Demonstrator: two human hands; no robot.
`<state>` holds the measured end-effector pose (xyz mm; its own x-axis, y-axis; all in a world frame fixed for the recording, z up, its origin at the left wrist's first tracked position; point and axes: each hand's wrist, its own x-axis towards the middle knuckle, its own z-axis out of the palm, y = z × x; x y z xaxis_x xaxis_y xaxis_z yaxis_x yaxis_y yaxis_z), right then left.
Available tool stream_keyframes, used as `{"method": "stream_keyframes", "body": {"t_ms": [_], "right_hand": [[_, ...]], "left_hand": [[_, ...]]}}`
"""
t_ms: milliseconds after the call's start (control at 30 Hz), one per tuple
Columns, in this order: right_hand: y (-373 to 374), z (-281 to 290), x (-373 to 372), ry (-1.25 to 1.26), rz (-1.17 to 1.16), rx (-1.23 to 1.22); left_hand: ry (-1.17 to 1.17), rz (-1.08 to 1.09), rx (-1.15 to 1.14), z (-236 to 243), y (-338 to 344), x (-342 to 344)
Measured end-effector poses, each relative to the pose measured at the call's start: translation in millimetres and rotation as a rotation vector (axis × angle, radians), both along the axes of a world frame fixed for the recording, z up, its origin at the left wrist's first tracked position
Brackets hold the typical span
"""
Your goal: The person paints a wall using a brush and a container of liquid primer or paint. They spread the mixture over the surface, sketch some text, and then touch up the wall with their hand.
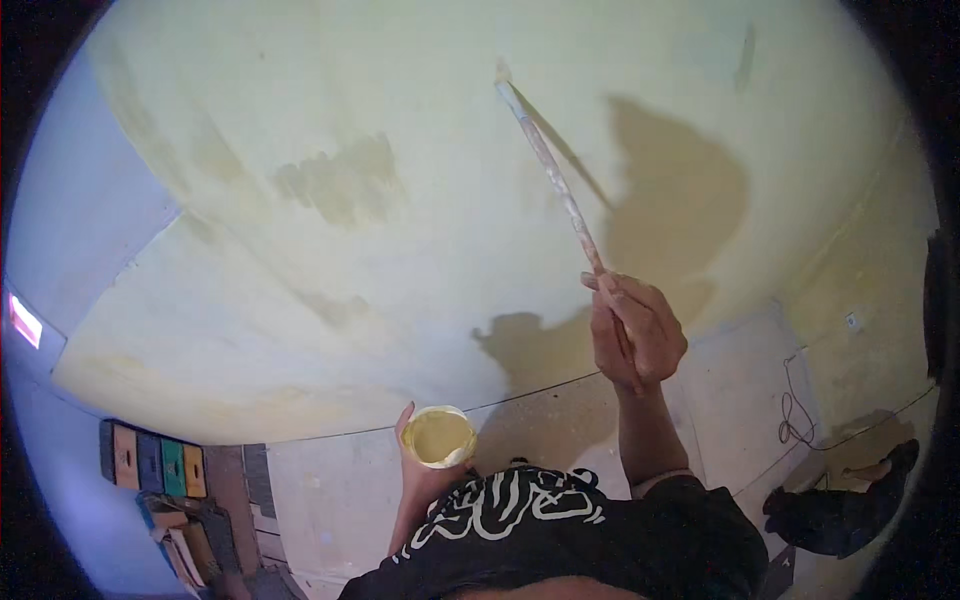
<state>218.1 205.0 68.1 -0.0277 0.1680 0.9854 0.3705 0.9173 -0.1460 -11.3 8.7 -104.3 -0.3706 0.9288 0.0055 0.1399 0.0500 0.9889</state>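
Raised in front of me, my right hand (640, 328) is closed around the handle of a long, thin, paint-smeared paintbrush (560, 188). The brush's tip meets the pale yellow-green wall (450, 260) high up, or comes very close to it, at a small pale dab. Low at my chest, my left hand (424, 482) grips a round tub of paint (408, 442) from its left side. Yellowish paint fills its inside, and whitish smears coat the rim. Darker, damp-looking patches (345, 185) mark the wall left of the brush.
At lower left stands a small drawer unit (150, 458) with coloured fronts, beside a pile of books or papers (185, 545). A thin cable (797, 422) lies looped at right, near a dark heap of cloth or a bag (845, 497). My shadow falls across the wall.
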Motion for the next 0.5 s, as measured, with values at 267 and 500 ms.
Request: {"method": "stream_keyframes", "body": {"t_ms": [267, 500], "right_hand": [[4.3, -2.9, -10.2, 0.008, 0.06, -0.025], [-2.5, 4.4, -6.9, 0.03, -0.026, -0.043]], "left_hand": [[-0.088, -0.029, -0.015, -1.0, -8.3, -1.0], [-0.055, -0.012, -0.047, 3.5, -9.0, 0.6]]}}
